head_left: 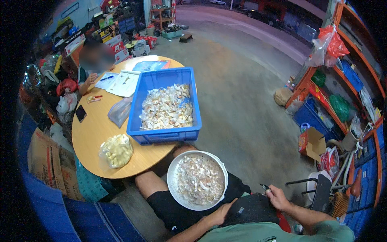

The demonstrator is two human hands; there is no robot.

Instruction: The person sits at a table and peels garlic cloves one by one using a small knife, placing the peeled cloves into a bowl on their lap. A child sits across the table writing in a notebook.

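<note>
My left hand lies at my dark shorts, beside the bowl; its fingertips are hard to make out. My right hand grips a small dark hand tool over my right thigh. A white round bowl of pale, papery flakes rests on my lap. A blue crate with similar pieces stands on the round wooden table. On the table's near left is a clear bag of pale peeled pieces.
A person sits across the table by papers and a phone. Cluttered goods and cartons line the left. Orange shelving, an open box and a dark chair stand at the right.
</note>
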